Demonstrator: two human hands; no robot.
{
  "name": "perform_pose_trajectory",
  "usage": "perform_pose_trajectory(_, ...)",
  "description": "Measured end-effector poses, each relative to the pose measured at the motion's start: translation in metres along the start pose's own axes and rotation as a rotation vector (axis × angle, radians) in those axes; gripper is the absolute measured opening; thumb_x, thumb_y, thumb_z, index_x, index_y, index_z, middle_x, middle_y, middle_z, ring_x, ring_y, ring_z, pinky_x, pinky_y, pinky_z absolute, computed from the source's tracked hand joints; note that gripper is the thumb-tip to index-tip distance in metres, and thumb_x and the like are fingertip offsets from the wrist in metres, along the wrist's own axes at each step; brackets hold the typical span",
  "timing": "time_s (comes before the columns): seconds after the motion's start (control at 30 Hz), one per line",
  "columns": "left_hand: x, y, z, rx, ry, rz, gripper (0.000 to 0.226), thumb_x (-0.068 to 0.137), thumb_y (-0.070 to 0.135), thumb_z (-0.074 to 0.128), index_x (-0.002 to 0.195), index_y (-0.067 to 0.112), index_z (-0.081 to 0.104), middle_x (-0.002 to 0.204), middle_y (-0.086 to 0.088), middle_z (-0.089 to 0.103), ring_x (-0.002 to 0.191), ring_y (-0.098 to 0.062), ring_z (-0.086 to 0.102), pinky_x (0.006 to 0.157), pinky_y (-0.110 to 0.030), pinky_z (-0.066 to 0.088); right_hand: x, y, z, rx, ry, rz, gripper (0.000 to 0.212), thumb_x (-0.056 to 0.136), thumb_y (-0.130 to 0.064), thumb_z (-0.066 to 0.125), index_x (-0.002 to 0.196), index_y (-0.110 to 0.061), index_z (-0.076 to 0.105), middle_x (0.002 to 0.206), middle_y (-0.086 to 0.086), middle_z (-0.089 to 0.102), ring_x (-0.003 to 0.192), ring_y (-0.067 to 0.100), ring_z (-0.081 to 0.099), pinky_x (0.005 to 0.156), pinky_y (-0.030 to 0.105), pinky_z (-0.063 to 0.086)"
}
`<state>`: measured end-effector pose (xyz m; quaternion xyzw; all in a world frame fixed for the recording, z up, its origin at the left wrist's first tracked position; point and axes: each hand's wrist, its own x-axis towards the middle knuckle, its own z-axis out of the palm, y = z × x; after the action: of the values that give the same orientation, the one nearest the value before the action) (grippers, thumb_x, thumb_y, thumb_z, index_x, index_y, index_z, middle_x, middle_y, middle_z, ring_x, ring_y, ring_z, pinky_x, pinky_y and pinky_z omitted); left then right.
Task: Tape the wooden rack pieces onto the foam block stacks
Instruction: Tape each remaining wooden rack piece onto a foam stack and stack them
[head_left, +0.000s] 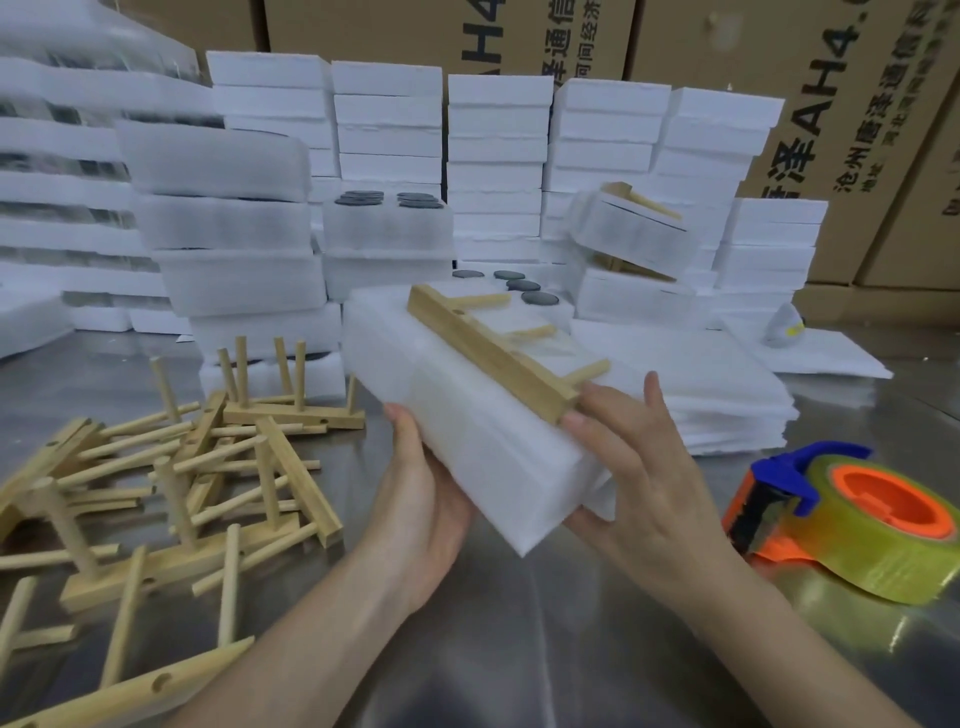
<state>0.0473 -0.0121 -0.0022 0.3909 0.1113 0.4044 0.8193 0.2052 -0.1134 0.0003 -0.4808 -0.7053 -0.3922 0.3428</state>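
Observation:
I hold a white foam block stack (457, 410) tilted above the metal table. On its top face lies a wooden rack piece (488, 353), a bar with three pegs, with clear tape over the pegs. My left hand (421, 499) cups the stack's near left side from below. My right hand (639, 467) grips the near right corner, fingers on top beside the bar's end and thumb underneath. A pile of loose wooden rack pieces (171, 467) lies at the left.
A tape dispenser (852, 514) with a clear roll, orange and blue, sits at the right on the metal table (519, 649). Flat foam sheets (727, 395) lie behind it. Stacks of foam blocks (493, 166) and cardboard boxes (831, 104) line the back.

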Motion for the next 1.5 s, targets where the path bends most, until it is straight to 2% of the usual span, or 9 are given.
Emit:
perform_pose_trajectory(0.13, 0.002, -0.014, -0.001, 0.338, -0.043, 0.124, 0.065, 0.083, 0.062, 0.024, 0.128, 0.025, 0.052, 0.118, 0.005, 0.069, 0.112, -0.009, 0.063, 0.102, -0.037, 0.047, 0.016, 0.013, -0.021, -0.144, 0.241, -0.086, 0.055, 0.073, -0.007, 0.080, 0.116, -0.007, 0.046, 0.124, 0.012, 0.050, 0.117, 0.027, 0.055, 0.103, 0.052, 0.042)
perform_pose_trajectory(0.23, -0.003, -0.037, -0.001, 0.849, -0.125, 0.165, 0.048, 0.089, 0.050, 0.023, 0.119, 0.032, 0.056, 0.109, 0.015, 0.071, 0.110, 0.004, 0.059, 0.105, -0.024, 0.039, 0.039, 0.036, -0.043, -0.158, 0.364, 0.116, 0.033, 0.088, -0.014, 0.058, 0.114, -0.009, 0.038, 0.124, 0.010, 0.045, 0.111, 0.028, 0.052, 0.075, 0.039, 0.048)
perform_pose_trajectory(0.37, 0.001, -0.046, -0.006, 1.247, -0.184, 0.293, 0.055, 0.093, 0.051, 0.022, 0.133, 0.028, 0.054, 0.124, 0.022, 0.057, 0.116, 0.016, 0.044, 0.096, 0.002, 0.024, 0.093, 0.088, -0.058, -0.322, 0.360, 0.419, 0.064, 0.074, -0.026, 0.071, 0.119, -0.021, 0.026, 0.124, 0.017, 0.053, 0.102, 0.033, 0.057, 0.059, 0.033, 0.035)
perform_pose_trajectory(0.5, 0.007, -0.048, -0.007, 1.301, -0.204, 0.447, 0.054, 0.098, 0.044, 0.022, 0.109, 0.012, 0.064, 0.103, 0.007, 0.066, 0.098, 0.009, 0.049, 0.088, 0.004, 0.023, 0.147, 0.152, -0.046, -0.375, 0.297, 0.558, 0.082, 0.069, -0.036, 0.072, 0.138, -0.009, 0.037, 0.131, 0.017, 0.047, 0.120, 0.031, 0.047, 0.064, 0.036, 0.036)
perform_pose_trajectory(0.73, 0.018, -0.052, -0.014, 1.343, -0.152, 0.423, 0.064, 0.095, 0.049, 0.014, 0.102, 0.015, 0.067, 0.099, 0.002, 0.067, 0.095, 0.000, 0.054, 0.089, -0.013, 0.035, 0.204, 0.236, -0.007, -0.648, -0.113, 0.542, 0.089, 0.068, -0.030, 0.080, 0.139, -0.022, 0.028, 0.132, 0.017, 0.042, 0.119, 0.035, 0.040, 0.064, 0.039, 0.033)
perform_pose_trajectory(0.83, 0.023, -0.053, -0.018, 1.390, -0.139, 0.383, 0.068, 0.094, 0.047, 0.008, 0.105, 0.015, 0.066, 0.102, 0.001, 0.066, 0.096, 0.000, 0.051, 0.087, -0.007, 0.030, 0.190, 0.250, 0.021, -0.676, -0.224, 0.590, 0.089, 0.070, -0.031, 0.080, 0.142, -0.020, 0.029, 0.126, 0.018, 0.043, 0.118, 0.036, 0.039, 0.064, 0.039, 0.033)
perform_pose_trajectory(1.2, 0.021, -0.051, -0.017, 1.403, -0.107, 0.301, 0.043, 0.098, 0.040, 0.025, 0.101, 0.023, 0.064, 0.101, 0.011, 0.060, 0.096, 0.010, 0.044, 0.084, -0.005, 0.032, 0.187, 0.247, 0.056, -0.658, -0.215, 0.554, 0.078, 0.075, -0.006, 0.069, 0.142, -0.014, 0.031, 0.128, 0.015, 0.043, 0.116, 0.035, 0.039, 0.058, 0.037, 0.037)
perform_pose_trajectory(1.37, 0.020, -0.052, -0.018, 1.376, -0.087, 0.318, 0.038, 0.100, 0.035, 0.030, 0.094, 0.021, 0.065, 0.096, 0.009, 0.061, 0.093, 0.009, 0.045, 0.084, -0.007, 0.034, 0.184, 0.231, 0.080, -0.688, -0.291, 0.423, 0.080, 0.081, 0.001, 0.050, 0.152, -0.013, 0.016, 0.143, 0.015, 0.033, 0.129, 0.035, 0.032, 0.100, 0.052, 0.033)
perform_pose_trajectory(1.5, 0.020, -0.051, -0.018, 1.354, -0.068, 0.316, 0.039, 0.100, 0.035, 0.031, 0.096, 0.021, 0.067, 0.098, 0.010, 0.062, 0.096, 0.007, 0.047, 0.086, -0.009, 0.035, 0.196, 0.227, 0.087, -0.702, -0.363, 0.387, 0.078, 0.077, 0.000, 0.056, 0.147, -0.015, 0.024, 0.139, 0.013, 0.036, 0.127, 0.034, 0.033, 0.082, 0.048, 0.037)
